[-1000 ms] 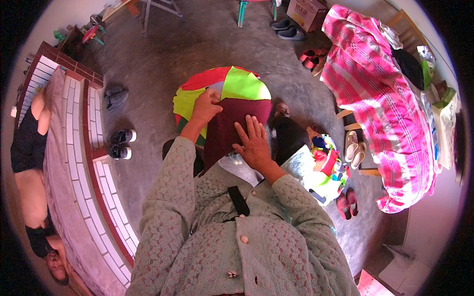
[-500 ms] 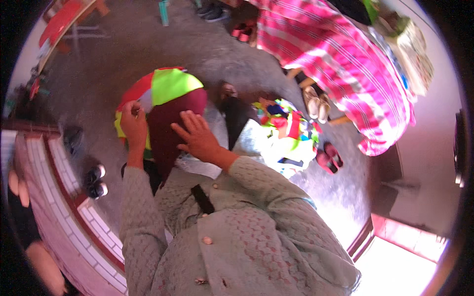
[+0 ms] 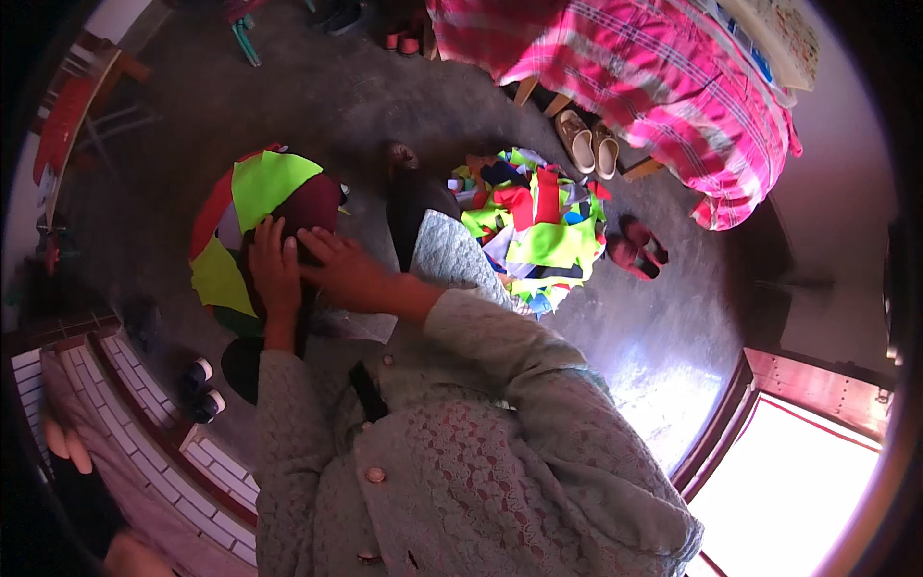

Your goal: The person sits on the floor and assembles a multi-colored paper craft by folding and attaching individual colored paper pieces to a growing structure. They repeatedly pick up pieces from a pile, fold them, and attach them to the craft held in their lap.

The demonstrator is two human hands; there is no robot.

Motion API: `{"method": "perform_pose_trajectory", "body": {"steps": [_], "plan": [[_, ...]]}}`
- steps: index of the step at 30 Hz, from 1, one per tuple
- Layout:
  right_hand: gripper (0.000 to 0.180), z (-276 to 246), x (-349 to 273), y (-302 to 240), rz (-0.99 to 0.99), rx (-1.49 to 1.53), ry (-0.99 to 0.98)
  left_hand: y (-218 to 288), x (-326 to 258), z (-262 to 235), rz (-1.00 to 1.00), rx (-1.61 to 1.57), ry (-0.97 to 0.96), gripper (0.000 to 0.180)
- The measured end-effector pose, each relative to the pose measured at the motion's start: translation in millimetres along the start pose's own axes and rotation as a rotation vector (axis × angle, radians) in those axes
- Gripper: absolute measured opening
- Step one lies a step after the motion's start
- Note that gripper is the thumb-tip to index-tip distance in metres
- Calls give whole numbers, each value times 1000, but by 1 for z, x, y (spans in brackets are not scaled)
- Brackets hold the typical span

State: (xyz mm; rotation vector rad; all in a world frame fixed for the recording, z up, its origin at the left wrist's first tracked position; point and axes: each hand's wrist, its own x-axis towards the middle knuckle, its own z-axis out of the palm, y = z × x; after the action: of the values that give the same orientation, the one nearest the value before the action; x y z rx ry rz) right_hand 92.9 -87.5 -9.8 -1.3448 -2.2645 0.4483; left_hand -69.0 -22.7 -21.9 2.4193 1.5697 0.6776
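Both hands flat, fingers spread open — left hand (image 3: 274,269) and right hand (image 3: 338,269) pressing the maroon cloth piece (image 3: 306,207) on the patchwork stack (image 3: 240,240), floor left. Best smoothed outward, edges aligned — scrap pile (image 3: 534,226) right.

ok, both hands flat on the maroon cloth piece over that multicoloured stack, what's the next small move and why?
Probably slide both palms outward to smooth it flat. The left hand and right hand lie side by side on the dark maroon fabric piece, which sits atop the round stack of green, red and yellow fabric pieces; neither hand grips anything. The heap of mixed colourful fabric scraps lies apart, untouched.
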Motion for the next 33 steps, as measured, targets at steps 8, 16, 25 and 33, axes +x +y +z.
{"method": "perform_pose_trajectory", "body": {"steps": [8, 16, 25, 33], "plan": [[31, -99, -130, 147, 507, 947, 387, 16, 1, -3, 53, 131, 29, 41], [27, -45, -300, 212, 1376, 1402, 969, 15, 2, 2, 22, 181, -7, 42], [22, 66, -331, 214, 1597, 1610, 1161, 19, 3, -1, 2, 253, -55, 42], [46, 96, -324, 236, 1616, 1593, 1202, 18, 4, 1, 11, 235, -64, 42]]}}
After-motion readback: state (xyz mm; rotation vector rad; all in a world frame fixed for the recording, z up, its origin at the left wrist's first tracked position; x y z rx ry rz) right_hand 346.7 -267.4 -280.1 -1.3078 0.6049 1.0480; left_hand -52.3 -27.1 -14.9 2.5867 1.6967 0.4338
